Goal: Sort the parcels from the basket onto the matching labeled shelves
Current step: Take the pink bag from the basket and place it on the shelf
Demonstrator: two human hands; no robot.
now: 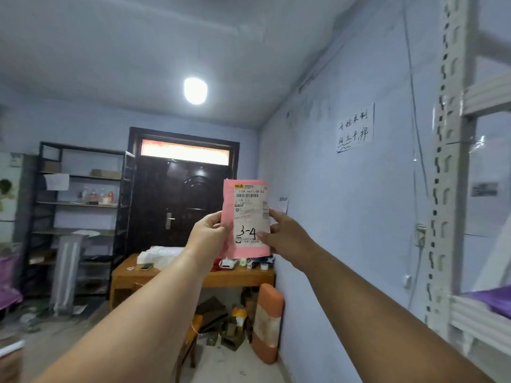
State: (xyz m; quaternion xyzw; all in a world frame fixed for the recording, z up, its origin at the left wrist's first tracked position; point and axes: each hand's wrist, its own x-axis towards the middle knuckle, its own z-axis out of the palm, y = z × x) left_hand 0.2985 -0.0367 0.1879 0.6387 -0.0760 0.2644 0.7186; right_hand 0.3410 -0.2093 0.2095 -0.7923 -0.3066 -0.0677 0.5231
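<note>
The pink parcel (246, 219) is held upright at arm's length in the middle of the view, its white shipping label facing the camera with "3-4" handwritten in black near the bottom. The left hand (208, 230) holds its left edge, fingers curled behind and the thumb on the front. The right hand (282, 236) pinches its right edge, the thumb pressing the label low down and a finger on the edge higher up. So each grip is closed on the parcel.

Far behind it stands a dark door (182, 197) with a lit transom window above. Below the parcel is a wooden bench (132, 277) carrying a phone (146, 267) and assorted small items. At far left, a dark shelf unit (80, 205) holds bottles and boxes. At near right, a white metal rack (453, 167) rises along the wall, with something purple on its lower shelf. A handwritten paper notice (355, 128) is stuck on the right wall, and a ceiling lamp (195, 90) glows overhead.
</note>
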